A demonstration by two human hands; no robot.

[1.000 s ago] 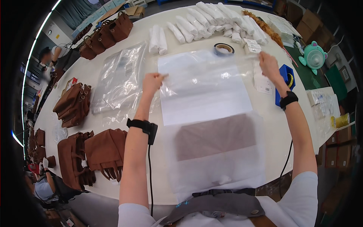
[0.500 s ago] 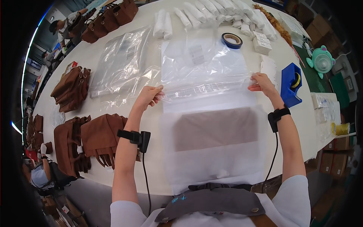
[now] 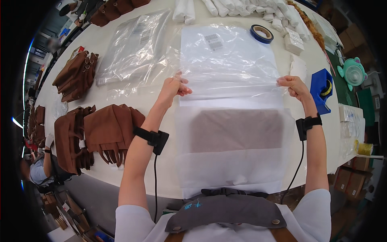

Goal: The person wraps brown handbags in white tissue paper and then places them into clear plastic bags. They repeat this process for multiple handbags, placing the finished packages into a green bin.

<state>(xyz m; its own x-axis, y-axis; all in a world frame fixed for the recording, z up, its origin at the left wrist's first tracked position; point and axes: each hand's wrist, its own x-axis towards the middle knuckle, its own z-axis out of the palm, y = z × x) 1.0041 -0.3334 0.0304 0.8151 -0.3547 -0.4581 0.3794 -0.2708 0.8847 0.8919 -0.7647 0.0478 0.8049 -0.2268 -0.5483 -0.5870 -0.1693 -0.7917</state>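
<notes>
White tabletop, busy workroom. Nearest: frosted sleeve, flat brownish piece showing through. Beyond it, clear bag over white sheet. Left hand half-curled at bag's left edge, grip unclear; right hand pinches right edge. Probably the spreading-flat step; next move calls for even tension. Farther: blue dispenser holding yellow tape, clear-bag stack.

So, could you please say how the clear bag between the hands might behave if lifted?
The clear bag is probably floppy, since it wrinkles between the left hand and right hand. Its glossy sheen suggests slipperiness, and its see-through film looks light.
</notes>
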